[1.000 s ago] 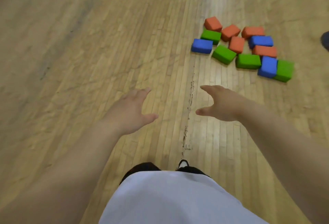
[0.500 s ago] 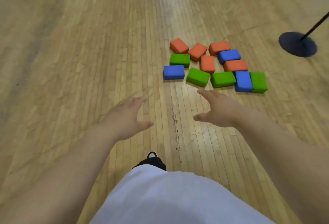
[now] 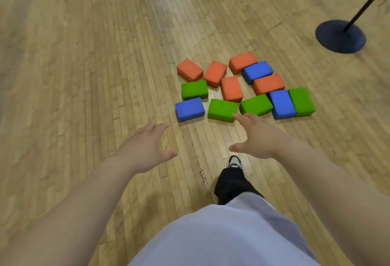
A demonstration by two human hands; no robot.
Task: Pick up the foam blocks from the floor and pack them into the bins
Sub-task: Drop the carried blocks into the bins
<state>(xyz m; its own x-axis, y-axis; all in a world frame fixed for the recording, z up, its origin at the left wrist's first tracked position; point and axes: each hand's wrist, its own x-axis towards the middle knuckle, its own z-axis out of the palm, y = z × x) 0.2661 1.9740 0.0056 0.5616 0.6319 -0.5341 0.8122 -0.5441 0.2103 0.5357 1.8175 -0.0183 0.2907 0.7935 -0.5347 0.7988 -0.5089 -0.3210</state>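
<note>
Head view: right hand nearer the blocks

The foam blocks (image 3: 232, 88) lie clustered on the floor (image 3: 84, 75), ahead and slightly right. Both hands are spread and empty. The right hand (image 3: 256, 137) has its fingertips by the nearest green block (image 3: 222, 109), which lies crosswise. The left hand (image 3: 143, 147) hangs further back.

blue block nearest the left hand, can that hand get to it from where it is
Probably yes. The left hand is open and empty, short of the blue block, with only bare floor between them; the block's near and left sides are free.
</note>
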